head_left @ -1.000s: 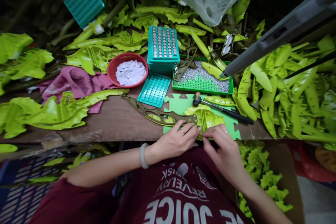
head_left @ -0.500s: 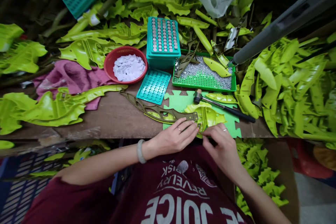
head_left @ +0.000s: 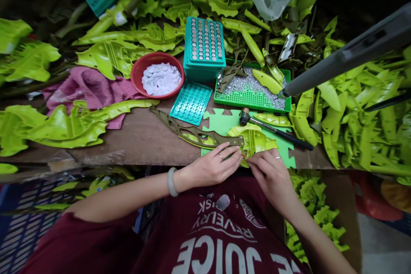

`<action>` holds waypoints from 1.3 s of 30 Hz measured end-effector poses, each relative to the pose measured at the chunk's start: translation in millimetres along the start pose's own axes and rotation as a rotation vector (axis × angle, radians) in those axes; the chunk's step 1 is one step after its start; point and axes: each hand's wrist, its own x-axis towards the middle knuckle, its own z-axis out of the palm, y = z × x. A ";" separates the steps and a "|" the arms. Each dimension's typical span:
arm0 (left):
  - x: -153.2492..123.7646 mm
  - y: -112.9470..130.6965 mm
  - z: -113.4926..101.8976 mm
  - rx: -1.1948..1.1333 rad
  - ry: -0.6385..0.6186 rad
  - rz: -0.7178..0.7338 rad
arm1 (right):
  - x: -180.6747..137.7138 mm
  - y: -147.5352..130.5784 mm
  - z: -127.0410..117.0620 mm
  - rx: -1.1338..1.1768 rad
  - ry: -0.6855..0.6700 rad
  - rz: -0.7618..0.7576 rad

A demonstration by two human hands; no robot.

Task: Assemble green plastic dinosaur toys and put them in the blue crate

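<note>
A yellow-green plastic shell point(head_left: 261, 141) with raised ribs lies hollow side up at the table's front edge. A long dark olive plastic frame point(head_left: 192, 132), fitted with a yellow-green strip, joins its left side. My left hand point(head_left: 214, 166), with a ring and a grey bangle, grips the shell where the two parts meet, fingers bent over it and thumb hidden. Close to its fingertips is a small metallic and reddish detail, too small to name. My right hand point(head_left: 272, 175) pinches at the shell's near edge; what lies between its fingertips is hidden.
Behind the shell, a rubber-headed hammer point(head_left: 272, 128) lies on a green foam mat point(head_left: 221, 120). Further back are a green screw tray point(head_left: 257, 103), teal battery trays point(head_left: 205, 70), a red bowl point(head_left: 136, 70) of white discs and a grey hanging tool point(head_left: 337, 58). Yellow-green parts point(head_left: 359, 120) heap up right.
The whole view has shifted slightly. My right fingers have closed in a little at the shell's near edge. My left hand stays in place on the parts.
</note>
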 end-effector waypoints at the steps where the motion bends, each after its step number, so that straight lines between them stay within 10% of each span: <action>1: -0.5 0.3 0.1 0.004 0.009 0.006 | 0.6 1.7 -0.5 0.014 0.015 -0.001; 18: 0.9 14.0 2.0 -0.041 -0.052 -0.102 | -9.5 16.1 -13.2 -0.126 0.049 -0.383; 28: -6.9 14.0 13.5 -0.125 -0.035 -0.120 | -11.9 12.7 7.0 -0.074 0.163 -0.018; 39: -3.8 18.5 9.3 -0.085 -0.084 -0.132 | -7.5 8.6 0.2 -0.213 0.042 -0.131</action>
